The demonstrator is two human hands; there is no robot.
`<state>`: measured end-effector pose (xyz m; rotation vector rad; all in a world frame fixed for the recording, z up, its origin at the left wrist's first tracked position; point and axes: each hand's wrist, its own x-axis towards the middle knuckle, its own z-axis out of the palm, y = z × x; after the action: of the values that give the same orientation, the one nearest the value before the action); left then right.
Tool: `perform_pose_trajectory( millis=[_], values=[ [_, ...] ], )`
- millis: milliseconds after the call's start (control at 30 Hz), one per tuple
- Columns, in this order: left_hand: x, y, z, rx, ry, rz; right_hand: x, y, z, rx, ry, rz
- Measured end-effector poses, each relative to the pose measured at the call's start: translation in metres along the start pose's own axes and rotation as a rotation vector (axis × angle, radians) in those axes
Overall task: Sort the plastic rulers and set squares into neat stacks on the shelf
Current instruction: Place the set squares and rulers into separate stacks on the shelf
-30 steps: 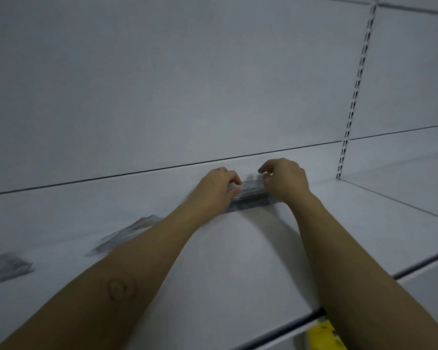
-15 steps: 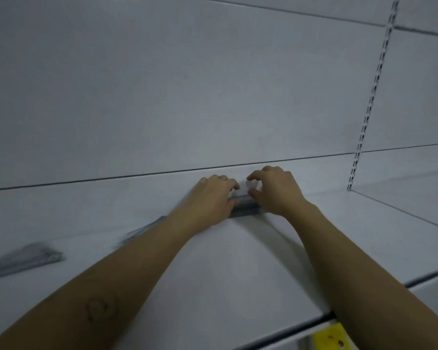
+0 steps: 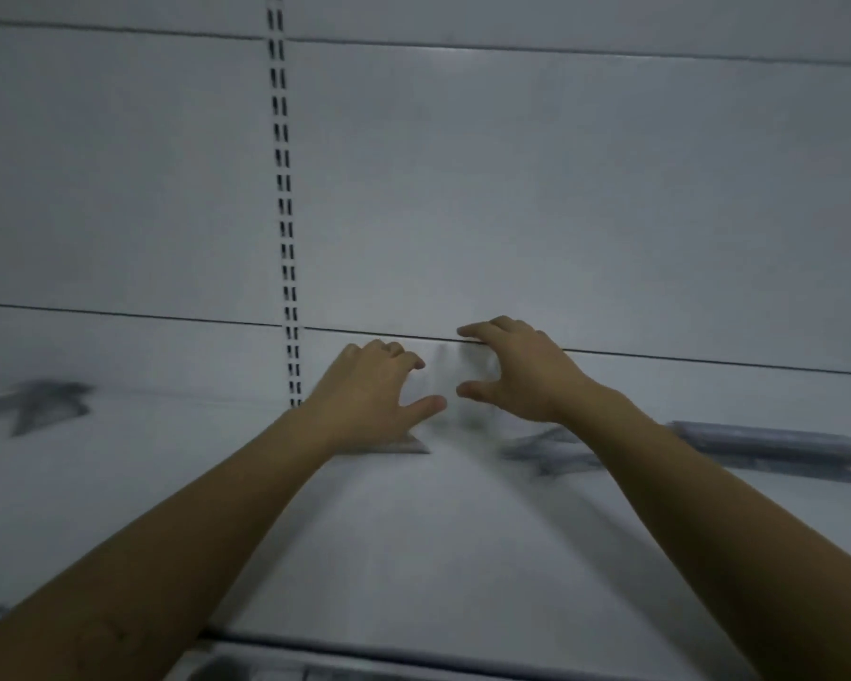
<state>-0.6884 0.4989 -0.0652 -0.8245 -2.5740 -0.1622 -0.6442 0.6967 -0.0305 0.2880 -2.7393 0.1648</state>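
Both half-curled, grip unclear — left hand (image 3: 374,390) over set square (image 3: 409,447), right hand (image 3: 517,371) nearby.

Likely shop: white gondola shelf (image 3: 413,557), slotted upright (image 3: 286,213).

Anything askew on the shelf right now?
Yes. The far-left pile is fanned out, its pieces crossing at angles rather than stacked. A second pile, right of centre, is splayed too. The far-right stack looks squared up. Blur hides finer detail.
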Motion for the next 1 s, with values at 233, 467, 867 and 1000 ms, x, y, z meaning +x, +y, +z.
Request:
perform_pose_trajectory(
  millis=[233,467,867,1000],
  values=[
    [-0.087,-0.127,-0.023,0.078,-0.033,-0.245,0.059,-0.125,0.043,0.100,-0.095,-0.195],
    [-0.170,-0.228,-0.039,0.072,-0.010,-0.473,0.102,-0.245,0.090,0.190,-0.249,-0.288],
    [-0.240,-0.353,-0.052,0.039,0.052,-0.710,0.147,-0.386,0.158,0.145,-0.253,-0.183],
    [-0.220,-0.367,-0.047,0.021,0.003,-0.706,0.153,-0.392,0.180,0.137,-0.144,-0.098]
  ],
)
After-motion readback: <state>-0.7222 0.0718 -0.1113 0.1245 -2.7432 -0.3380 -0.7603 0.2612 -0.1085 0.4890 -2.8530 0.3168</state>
